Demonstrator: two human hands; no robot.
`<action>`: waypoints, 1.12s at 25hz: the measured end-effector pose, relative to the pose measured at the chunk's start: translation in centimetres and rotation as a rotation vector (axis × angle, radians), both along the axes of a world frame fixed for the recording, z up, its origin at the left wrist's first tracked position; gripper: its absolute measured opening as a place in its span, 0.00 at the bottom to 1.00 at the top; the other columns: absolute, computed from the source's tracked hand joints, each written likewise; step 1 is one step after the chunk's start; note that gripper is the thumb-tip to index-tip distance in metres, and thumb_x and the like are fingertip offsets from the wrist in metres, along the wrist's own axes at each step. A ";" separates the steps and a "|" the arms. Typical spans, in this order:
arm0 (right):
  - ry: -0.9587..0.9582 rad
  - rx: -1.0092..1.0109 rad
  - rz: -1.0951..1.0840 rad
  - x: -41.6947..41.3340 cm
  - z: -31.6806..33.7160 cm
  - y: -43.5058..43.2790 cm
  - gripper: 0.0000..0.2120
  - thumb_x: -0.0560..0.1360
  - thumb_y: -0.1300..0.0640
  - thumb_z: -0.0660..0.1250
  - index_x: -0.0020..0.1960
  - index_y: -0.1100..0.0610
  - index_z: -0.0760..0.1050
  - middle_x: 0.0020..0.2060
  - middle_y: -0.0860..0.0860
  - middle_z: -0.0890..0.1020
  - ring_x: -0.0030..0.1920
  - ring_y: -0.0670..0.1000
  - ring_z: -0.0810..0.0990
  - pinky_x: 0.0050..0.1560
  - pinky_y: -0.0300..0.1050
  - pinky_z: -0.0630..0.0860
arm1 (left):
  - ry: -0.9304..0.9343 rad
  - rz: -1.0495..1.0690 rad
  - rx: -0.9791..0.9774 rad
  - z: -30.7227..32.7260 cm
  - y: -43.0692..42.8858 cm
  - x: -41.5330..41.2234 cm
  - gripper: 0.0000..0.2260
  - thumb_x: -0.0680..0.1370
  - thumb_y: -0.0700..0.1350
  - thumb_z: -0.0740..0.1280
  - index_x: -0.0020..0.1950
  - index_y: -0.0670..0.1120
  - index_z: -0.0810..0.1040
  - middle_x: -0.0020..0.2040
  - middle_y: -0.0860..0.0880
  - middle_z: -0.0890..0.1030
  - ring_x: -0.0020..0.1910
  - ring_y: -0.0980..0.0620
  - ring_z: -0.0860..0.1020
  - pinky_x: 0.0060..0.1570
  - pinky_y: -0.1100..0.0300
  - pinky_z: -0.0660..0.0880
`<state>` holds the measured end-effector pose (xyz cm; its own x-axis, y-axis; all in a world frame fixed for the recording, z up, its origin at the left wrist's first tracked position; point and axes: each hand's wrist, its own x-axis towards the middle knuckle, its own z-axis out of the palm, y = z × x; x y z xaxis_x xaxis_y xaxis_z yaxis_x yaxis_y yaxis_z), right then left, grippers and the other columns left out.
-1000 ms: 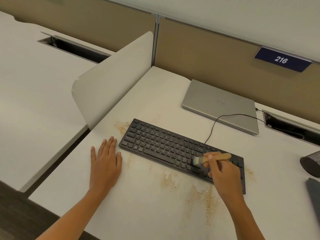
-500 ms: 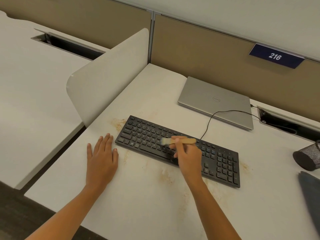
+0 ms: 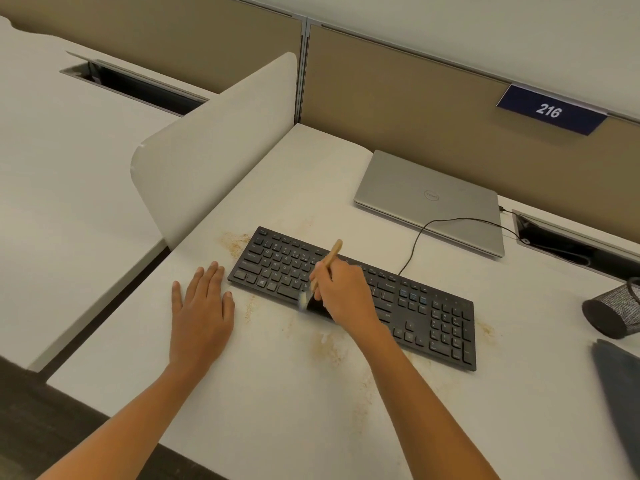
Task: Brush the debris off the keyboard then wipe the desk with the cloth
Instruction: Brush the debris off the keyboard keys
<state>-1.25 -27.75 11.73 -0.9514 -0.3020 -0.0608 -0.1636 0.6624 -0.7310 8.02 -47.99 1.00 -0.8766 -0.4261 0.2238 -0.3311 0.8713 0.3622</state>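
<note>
1. Right hand (image 3: 343, 294) grips a small wooden brush (image 3: 330, 256), fingers curled round its handle, with the bristles down at the front edge of a black keyboard (image 3: 433, 317).
2. Left hand (image 3: 201, 306) lies flat on the white desk (image 3: 277, 410), fingers straight, holding nothing, just beside the keyboard's left end.
3. Tan debris (image 3: 235, 242) speckles the desk by the keyboard's far-left corner and in front of it.
4. A grey cloth (image 3: 620, 382) lies at the desk's right edge, well apart from both hands, near a black mesh cup (image 3: 613, 313).
5. A closed silver laptop (image 3: 429, 199) sits behind the keyboard.

Left hand (image 3: 202, 311) lies flat, fingers straight; right hand (image 3: 343, 294) grips the brush (image 3: 330, 257).
</note>
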 end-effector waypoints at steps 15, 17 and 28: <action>-0.299 -0.054 -0.097 -0.8 0.5 -0.6 0.17 0.83 0.54 0.55 0.47 0.62 0.78 0.32 0.54 0.81 0.24 0.47 0.76 0.24 0.36 0.71 | -0.008 -0.004 0.004 -0.1 -0.1 0.1 0.28 0.81 0.52 0.46 0.78 0.43 0.63 0.78 0.47 0.65 0.78 0.47 0.59 0.77 0.43 0.47; -0.225 -0.160 -0.164 -0.6 1.2 0.9 0.15 0.83 0.54 0.55 0.48 0.59 0.77 0.35 0.54 0.81 0.25 0.46 0.75 0.24 0.33 0.70 | -0.010 -0.007 0.007 0.0 0.0 0.0 0.28 0.81 0.52 0.46 0.78 0.43 0.63 0.78 0.47 0.65 0.78 0.47 0.59 0.77 0.43 0.47; 0.108 -0.196 -0.677 -0.2 -0.5 10.1 0.13 0.82 0.56 0.57 0.50 0.58 0.81 0.34 0.48 0.81 0.33 0.54 0.79 0.34 0.46 0.76 | -0.008 -0.001 -0.017 -0.2 0.1 0.0 0.28 0.81 0.52 0.46 0.77 0.42 0.64 0.77 0.46 0.66 0.77 0.46 0.62 0.76 0.40 0.51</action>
